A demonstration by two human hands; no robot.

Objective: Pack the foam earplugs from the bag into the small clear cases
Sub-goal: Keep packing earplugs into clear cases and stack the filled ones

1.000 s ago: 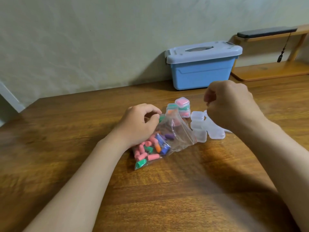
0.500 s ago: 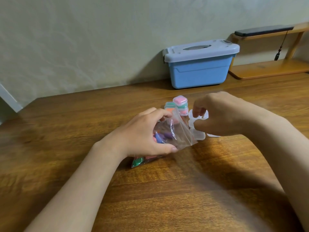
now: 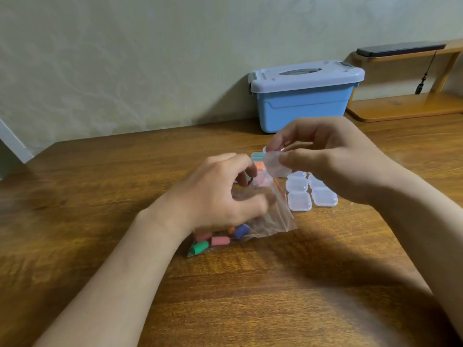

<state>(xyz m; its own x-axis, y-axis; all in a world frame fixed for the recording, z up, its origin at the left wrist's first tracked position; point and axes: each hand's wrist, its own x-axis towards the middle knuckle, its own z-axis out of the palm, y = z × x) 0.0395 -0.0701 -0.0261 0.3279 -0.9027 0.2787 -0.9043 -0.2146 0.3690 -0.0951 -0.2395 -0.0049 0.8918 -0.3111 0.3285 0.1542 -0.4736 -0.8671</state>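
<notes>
The bag (image 3: pixel 278 216) lies near the middle of the table (image 3: pixel 225 309), clear plastic with a red seal line. Loose earplugs (image 3: pixel 220 240) in pink, green, blue and orange crowd its near end. My left hand (image 3: pixel 220 194) lies over the bag with curled fingers and grips it near the mouth. A bit of green shows at my fingertips, but I cannot tell whether I pinch it. My right hand (image 3: pixel 333 161) is raised above the table and pinches one clear case (image 3: pixel 275 164) between thumb and fingers. Blur keeps me from seeing whether its lid is up or whether anything is inside. Just beside the bag, toward the right edge, several empty cases (image 3: pixel 299 200) sit in a close cluster, partly under my right hand. Behind the bag the filled cases (image 3: pixel 258 156) show teal and pink, mostly hidden by my hands. At the far edge, against the wall, stands a blue box (image 3: pixel 303 101) with its pale lid closed. At the far right corner a wooden shelf (image 3: pixel 406 106) is cut off by the frame, with a dark flat thing (image 3: pixel 398 48) on top.
</notes>
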